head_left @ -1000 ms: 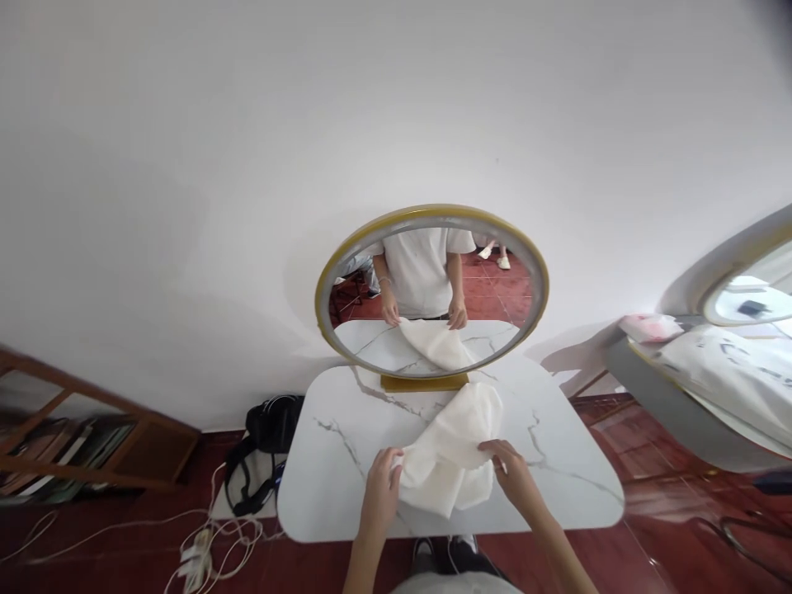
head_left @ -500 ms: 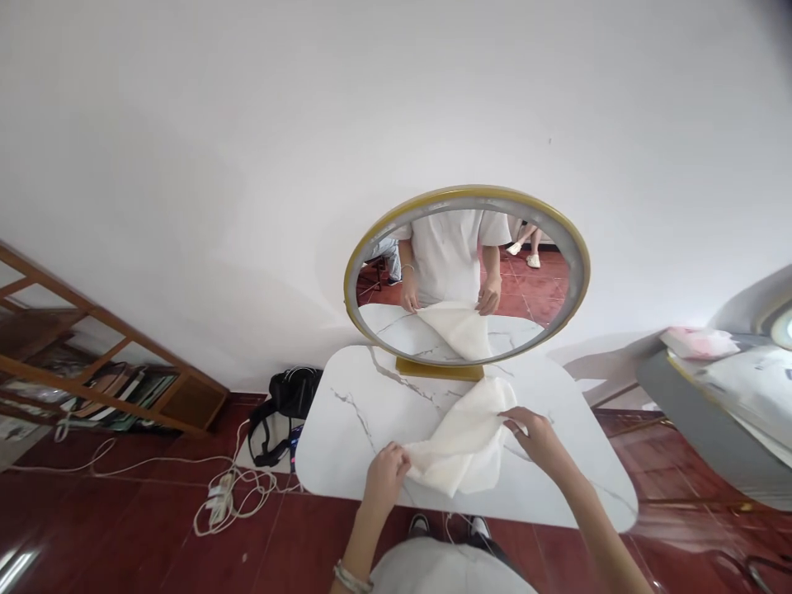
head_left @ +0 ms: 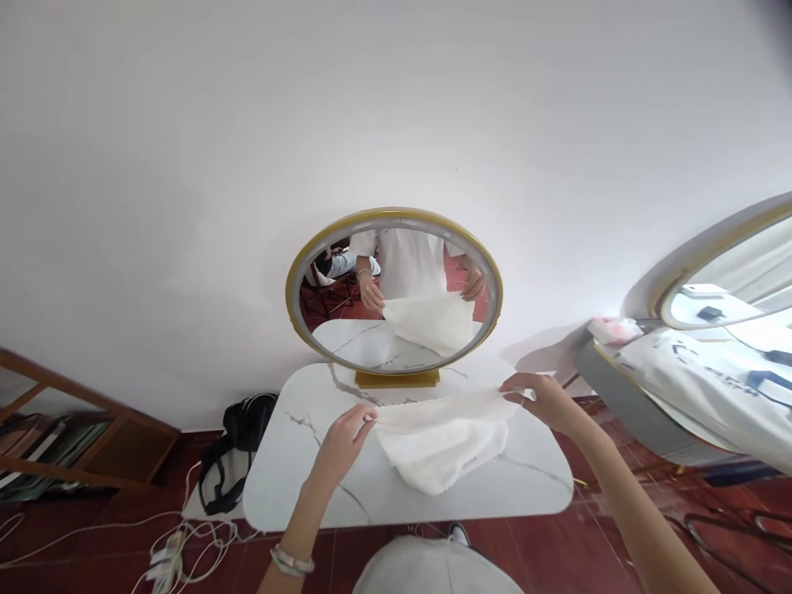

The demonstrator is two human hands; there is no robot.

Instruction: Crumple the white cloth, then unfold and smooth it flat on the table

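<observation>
A thin white cloth (head_left: 442,445) is stretched between my two hands over the marble-patterned white table (head_left: 297,478). My left hand (head_left: 345,437) pinches its upper left corner, with the fingertips pressed together. The opposite upper corner is pinched by my right hand (head_left: 541,400), on which a ring shows. Between the hands the top edge runs nearly straight, and the lower part hangs in folds toward the tabletop. Whether its bottom touches the table I cannot tell. Behind it stands an oval gold-rimmed mirror (head_left: 394,213), reflecting both hands and the cloth.
A second mirror (head_left: 674,297) and a white printed garment (head_left: 699,371) are on another table at right. A black bag (head_left: 247,425) lies left of my table. White cables (head_left: 214,532) coil on the red floor. A wooden shelf (head_left: 133,445) stands far left.
My hands have moved apart and pulled the cloth's top edge out wide; before, it lay bunched at a slant. The camera view has turned to the right.
</observation>
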